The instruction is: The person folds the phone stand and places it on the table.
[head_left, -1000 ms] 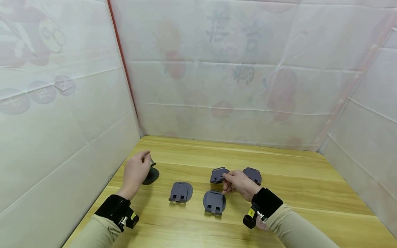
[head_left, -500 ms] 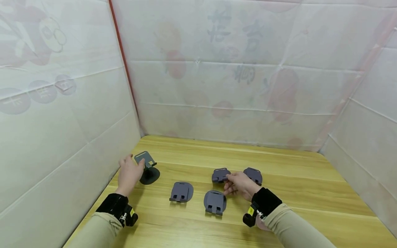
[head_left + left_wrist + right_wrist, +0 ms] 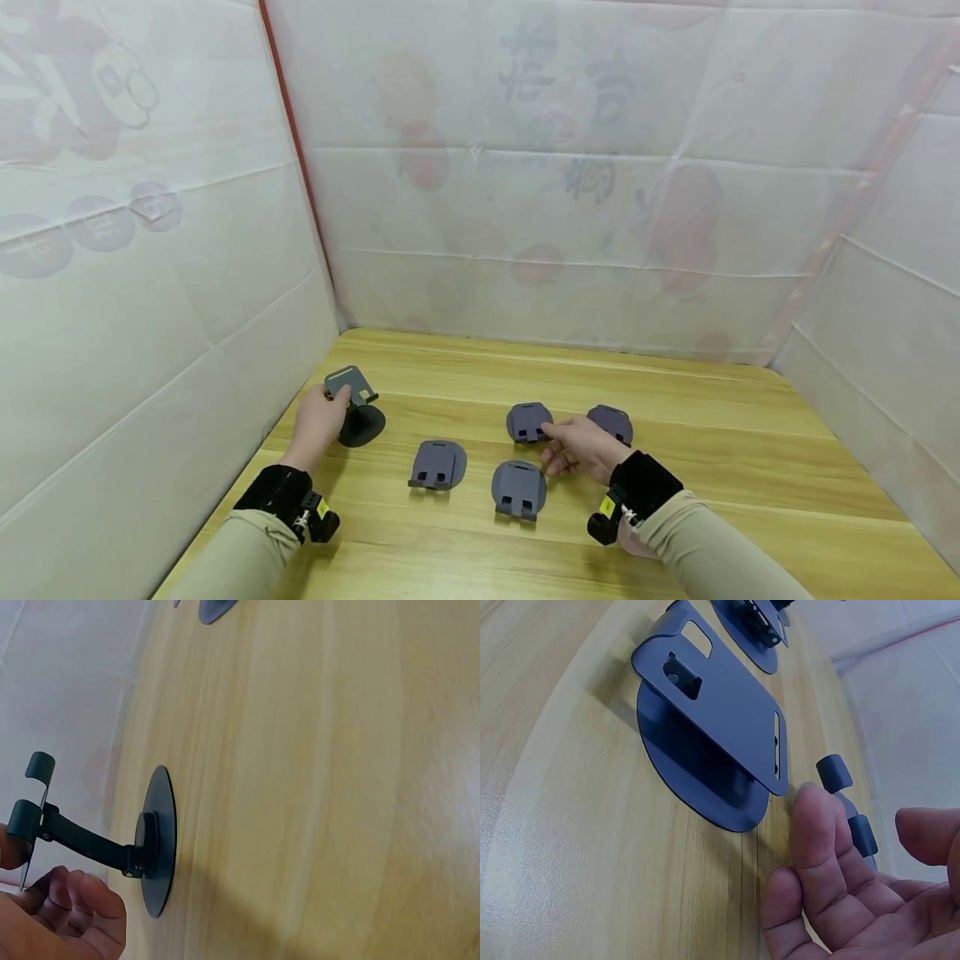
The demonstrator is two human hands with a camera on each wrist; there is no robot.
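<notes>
At lower left of the head view, the left hand (image 3: 315, 423) pinches the tilted plate of an opened phone stand (image 3: 354, 400), whose round base sits on the wooden surface (image 3: 675, 467) near the left wall; its fingers (image 3: 71, 904) curl about the plate's edge in the left wrist view. At lower centre, the right hand (image 3: 581, 448) rests with relaxed, spread fingers against a folded stand (image 3: 528, 422), holding nothing. Another folded stand (image 3: 613, 422) lies just right of it, and two more (image 3: 438, 464) (image 3: 519, 489) lie nearer the bottom of the frame. The step in hand looks like unfolding the stands one by one; the next move seems to call for a firm pinch on the folded one's plate while its base stays down.
</notes>
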